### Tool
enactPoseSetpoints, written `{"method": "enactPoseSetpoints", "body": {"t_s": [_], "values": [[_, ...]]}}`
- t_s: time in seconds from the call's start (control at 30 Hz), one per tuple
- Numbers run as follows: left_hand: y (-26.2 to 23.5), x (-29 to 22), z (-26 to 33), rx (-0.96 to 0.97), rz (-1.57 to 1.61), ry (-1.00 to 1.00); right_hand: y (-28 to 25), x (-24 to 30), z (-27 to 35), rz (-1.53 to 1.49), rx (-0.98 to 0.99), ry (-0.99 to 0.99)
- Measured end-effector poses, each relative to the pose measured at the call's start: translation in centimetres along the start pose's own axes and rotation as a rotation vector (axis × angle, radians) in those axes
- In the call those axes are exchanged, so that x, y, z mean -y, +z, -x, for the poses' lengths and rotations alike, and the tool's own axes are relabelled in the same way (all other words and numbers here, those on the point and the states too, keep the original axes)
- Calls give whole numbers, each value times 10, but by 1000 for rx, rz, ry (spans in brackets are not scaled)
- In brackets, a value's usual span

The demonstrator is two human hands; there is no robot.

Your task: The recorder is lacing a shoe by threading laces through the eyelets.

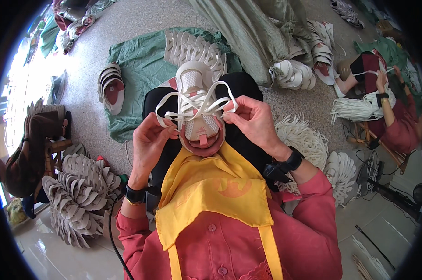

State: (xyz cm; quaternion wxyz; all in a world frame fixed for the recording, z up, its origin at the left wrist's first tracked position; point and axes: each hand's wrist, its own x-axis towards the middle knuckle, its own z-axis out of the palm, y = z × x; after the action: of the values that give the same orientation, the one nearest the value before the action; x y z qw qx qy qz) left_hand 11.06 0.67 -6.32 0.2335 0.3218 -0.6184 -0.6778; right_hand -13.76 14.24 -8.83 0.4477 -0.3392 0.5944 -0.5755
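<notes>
- Your left hand [148, 140] sits at about 9 o'clock from the shoe [199, 109], its fingers closed on a loop of the flat white lace [192, 103] at the shoe's left side.
- Your right hand [253, 121] is at 3 o'clock from the shoe, fingers pinched shut on the other end of the lace, just beside the upper.
- The shoe rests on your lap at the middle of the view, toe pointing to 12 o'clock; it has a white mesh upper, pink trim and a small pink tongue tab toward you.
- The lace crosses over the shoe's top in soft, ribbon-like loops, held taut between both hands.
- A smooth yellow cloth apron [215, 186] lies at 6 o'clock of the shoe, over your red buttoned shirt.
- A black band is on each wrist.
- At 8 o'clock, a fan-shaped heap of grey shoe pieces [82, 196] lies on the floor.
- At 12 o'clock, a row of white shoe parts [192, 49] rests on a green woven sheet [141, 60].
- At 3 o'clock, another person's hand [381, 79] holds a white lace beside a bundle of laces [355, 109].
</notes>
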Motion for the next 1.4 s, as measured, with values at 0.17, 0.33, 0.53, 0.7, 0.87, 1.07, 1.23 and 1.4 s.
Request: {"method": "enactPoseSetpoints", "body": {"t_s": [0.17, 0.33, 0.53, 0.7, 0.87, 1.07, 1.23, 1.4], "values": [[1, 7, 2, -82, 44, 25, 4, 17, 0, 367, 9, -171], [5, 14, 2, -115, 70, 48, 4, 6, -2, 216, 3, -87], [9, 23, 4, -138, 144, 47, 3, 5, 1, 204, 20, -29], [12, 23, 5, -173, 64, 38, 0, 4, -2, 154, 34, 28], [9, 28, 10, -150, 38, 56, 2, 6, -2, 142, 51, 45], [16, 27, 9, -188, -51, 109, 0, 8, -2, 174, 65, 61], [11, 11, 4, -135, -415, 251, 0, 8, -2, 187, 63, 69], [22, 5, 3, -150, -566, 415, 0, 6, -3, 166, 55, 80]]}}
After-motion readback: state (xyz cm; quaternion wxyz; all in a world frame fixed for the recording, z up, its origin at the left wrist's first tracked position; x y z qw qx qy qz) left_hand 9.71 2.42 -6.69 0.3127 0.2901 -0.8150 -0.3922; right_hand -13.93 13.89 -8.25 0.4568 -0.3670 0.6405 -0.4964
